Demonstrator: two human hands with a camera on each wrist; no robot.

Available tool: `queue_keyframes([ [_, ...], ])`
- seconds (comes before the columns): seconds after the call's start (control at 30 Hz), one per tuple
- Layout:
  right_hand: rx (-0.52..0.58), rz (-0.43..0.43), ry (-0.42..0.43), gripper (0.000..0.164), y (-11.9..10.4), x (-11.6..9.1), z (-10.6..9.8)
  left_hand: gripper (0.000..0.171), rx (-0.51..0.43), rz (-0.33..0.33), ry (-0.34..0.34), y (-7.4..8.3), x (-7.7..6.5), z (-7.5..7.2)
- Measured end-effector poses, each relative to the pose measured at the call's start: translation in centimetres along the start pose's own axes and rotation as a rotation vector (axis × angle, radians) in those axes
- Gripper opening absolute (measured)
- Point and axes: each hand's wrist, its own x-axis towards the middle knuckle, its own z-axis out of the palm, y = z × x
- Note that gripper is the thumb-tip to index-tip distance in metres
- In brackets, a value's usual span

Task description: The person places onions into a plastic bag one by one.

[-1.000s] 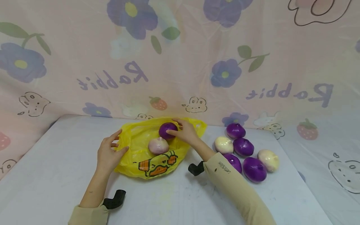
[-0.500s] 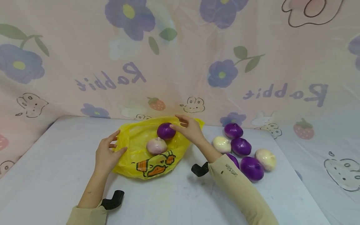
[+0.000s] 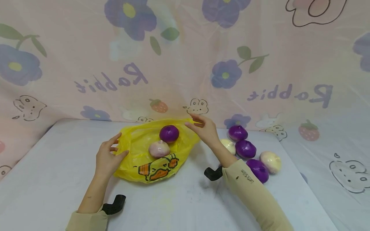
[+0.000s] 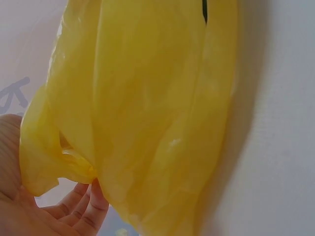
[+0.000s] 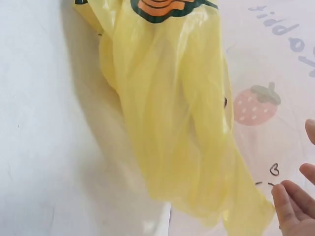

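Observation:
A yellow plastic bag (image 3: 147, 131) with a duck print lies with its mouth spread wide. Inside are a glossy purple onion (image 3: 169, 134) and a pinkish-white onion (image 3: 159, 149) just in front of it. My left hand (image 3: 108, 158) holds the bag's left edge, with the thumb on the near side; in the left wrist view, the bag's handle loop hangs between palm and fingertips. At the bag's right corner hovers my right hand (image 3: 206, 130), fingers loosely spread and holding nothing. In the right wrist view its fingertips (image 5: 279, 196) overlap the bag's corner.
Right of the bag are several more onions, among them a purple onion (image 3: 245, 149) and a white onion (image 3: 270, 162); the right forearm partly covers the group. A printed cloth (image 3: 179, 70) hangs behind the white table (image 3: 162, 208). Black camera mounts (image 3: 115, 205) jut from both wrists.
My right hand has let go of the purple onion, which stays in the bag, and has moved right to the bag's corner. The left hand keeps its hold; the head view has shifted slightly.

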Motion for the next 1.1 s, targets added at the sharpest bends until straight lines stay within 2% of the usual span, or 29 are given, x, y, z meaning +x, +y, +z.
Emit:
queue_keyframes([
  [0.1,-0.007,0.025,0.016,0.051,0.1,-0.3,-0.7,0.067,0.002,0.000,-0.004,0.0,0.0,0.0],
  [0.4,-0.033,0.030,0.068,0.048,1.3,-0.8,-3.1,0.067,0.012,0.004,0.002,0.0,0.0,0.0],
  [0.67,-0.096,0.072,0.067,0.048,2.3,-1.5,-4.8,0.067,0.015,0.005,-0.003,0.0,0.0,-0.1],
  [1.1,-0.260,0.173,0.050,0.050,5.5,-2.5,-7.7,0.067,0.014,0.007,-0.007,-0.1,0.2,0.1],
])
